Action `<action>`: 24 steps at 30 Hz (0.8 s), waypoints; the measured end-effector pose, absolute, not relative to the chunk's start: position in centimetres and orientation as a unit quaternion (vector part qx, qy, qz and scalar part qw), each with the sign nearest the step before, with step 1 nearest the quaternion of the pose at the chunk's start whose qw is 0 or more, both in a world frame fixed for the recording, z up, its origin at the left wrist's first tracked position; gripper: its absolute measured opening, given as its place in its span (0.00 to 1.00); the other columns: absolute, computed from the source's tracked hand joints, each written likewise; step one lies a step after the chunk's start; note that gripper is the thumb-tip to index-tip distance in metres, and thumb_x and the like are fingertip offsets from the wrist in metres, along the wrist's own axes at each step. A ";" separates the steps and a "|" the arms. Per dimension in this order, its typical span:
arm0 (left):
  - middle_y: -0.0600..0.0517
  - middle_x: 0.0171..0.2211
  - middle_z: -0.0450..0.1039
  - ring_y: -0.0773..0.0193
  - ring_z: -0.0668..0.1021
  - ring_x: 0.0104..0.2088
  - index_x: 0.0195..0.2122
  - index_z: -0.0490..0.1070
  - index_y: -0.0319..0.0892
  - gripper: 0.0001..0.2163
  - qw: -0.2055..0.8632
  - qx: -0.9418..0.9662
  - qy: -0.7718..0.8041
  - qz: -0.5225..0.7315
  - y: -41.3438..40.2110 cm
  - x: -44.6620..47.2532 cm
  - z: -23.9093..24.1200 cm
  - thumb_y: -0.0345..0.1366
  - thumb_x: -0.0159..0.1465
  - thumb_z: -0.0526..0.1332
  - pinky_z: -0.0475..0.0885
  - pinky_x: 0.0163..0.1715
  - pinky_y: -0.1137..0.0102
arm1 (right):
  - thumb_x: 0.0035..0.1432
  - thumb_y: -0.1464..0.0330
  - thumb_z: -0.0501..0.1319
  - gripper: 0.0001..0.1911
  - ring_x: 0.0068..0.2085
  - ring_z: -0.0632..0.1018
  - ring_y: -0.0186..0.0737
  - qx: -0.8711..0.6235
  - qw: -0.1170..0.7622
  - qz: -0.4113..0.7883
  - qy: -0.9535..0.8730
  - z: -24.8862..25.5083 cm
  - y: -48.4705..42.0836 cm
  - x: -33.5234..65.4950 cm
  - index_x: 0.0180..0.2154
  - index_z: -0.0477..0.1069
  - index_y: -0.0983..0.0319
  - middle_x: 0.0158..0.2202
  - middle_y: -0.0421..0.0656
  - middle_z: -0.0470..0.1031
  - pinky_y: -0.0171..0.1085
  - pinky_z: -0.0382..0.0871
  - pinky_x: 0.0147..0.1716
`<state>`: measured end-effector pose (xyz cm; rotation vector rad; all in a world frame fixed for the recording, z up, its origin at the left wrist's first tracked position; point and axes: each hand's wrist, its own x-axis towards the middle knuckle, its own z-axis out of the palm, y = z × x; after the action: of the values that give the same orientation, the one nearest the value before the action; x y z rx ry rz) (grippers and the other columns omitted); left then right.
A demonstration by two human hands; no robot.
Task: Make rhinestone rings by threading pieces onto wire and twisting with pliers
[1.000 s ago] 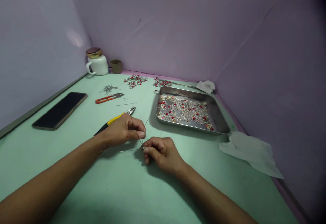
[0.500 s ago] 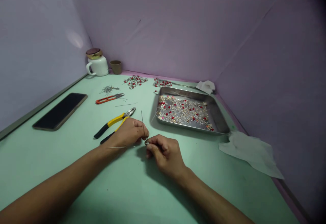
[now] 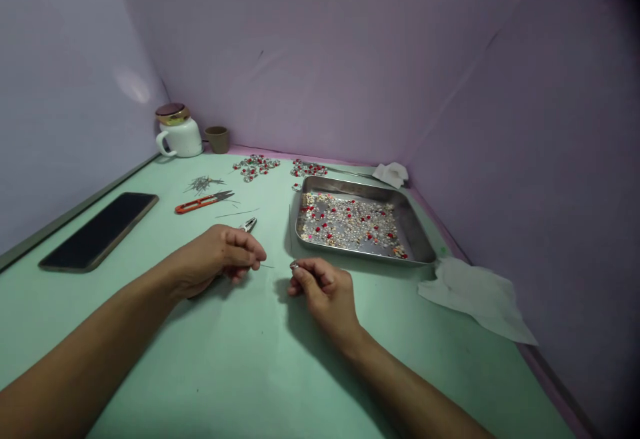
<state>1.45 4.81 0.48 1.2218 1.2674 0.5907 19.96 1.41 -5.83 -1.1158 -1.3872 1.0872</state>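
Note:
My left hand [image 3: 220, 258] rests on the green table [image 3: 235, 359] with fingers curled in a pinch on a thin wire piece that pokes out to the right. It lies over the yellow-handled pliers, whose metal jaws [image 3: 249, 225] show just beyond the knuckles. My right hand [image 3: 320, 289] is a short gap to the right, fingers pinched on a small bead with a thin upright wire [image 3: 290, 232] rising from it. A steel tray [image 3: 415, 239] of small white and red beads lies just beyond the right hand.
Orange thread snips [image 3: 203, 202] and a pile of cut wires [image 3: 203, 183] lie at mid left. A dark phone [image 3: 97, 230] is at the left edge. A white lidded mug [image 3: 177, 134] and brown cup [image 3: 218, 138] stand at the back. Beaded pieces [image 3: 256, 166] lie behind the tray; white tissues [image 3: 475, 296] right.
My hands, close together on the wire before, have drawn apart. The left hand now covers the pliers' handles. The wire at the right hand stands upright. The view shifted slightly.

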 end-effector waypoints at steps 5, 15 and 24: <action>0.57 0.25 0.68 0.69 0.68 0.25 0.34 0.71 0.42 0.12 0.638 0.663 0.382 0.085 3.9 1.3 1.6 0.30 0.46 0.62 0.62 0.24 0.76 | 0.52 0.71 0.56 0.06 0.20 0.74 0.32 -0.431 0.480 0.462 -0.609 -5.4 0.4 19.4 0.27 0.71 0.64 0.19 0.39 0.71 0.31 0.67 0.21; 0.55 0.23 0.66 0.67 0.68 0.26 0.26 0.67 0.39 0.08 0.582 0.662 0.379 0.283 3.2 3.0 -1.8 0.36 0.50 0.63 0.62 0.25 0.74 | 0.54 0.73 0.54 0.07 0.23 0.72 0.33 -0.385 0.490 0.322 -0.713 -4.3 -0.6 19.8 0.28 0.71 0.64 0.20 0.41 0.72 0.32 0.67 0.27; 0.53 0.24 0.70 0.66 0.72 0.27 0.24 0.74 0.38 0.03 0.643 0.643 0.325 0.260 3.8 2.1 -1.3 0.29 0.47 0.64 0.65 0.25 0.73 | 0.51 0.70 0.56 0.06 0.18 0.72 0.30 -0.344 0.434 0.599 -0.579 -3.9 -0.9 19.3 0.25 0.69 0.63 0.16 0.36 0.68 0.30 0.66 0.20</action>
<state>2.09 3.79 -1.32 1.4655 0.7401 0.5935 19.31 -0.92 -3.92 -0.8560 -1.4415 1.4906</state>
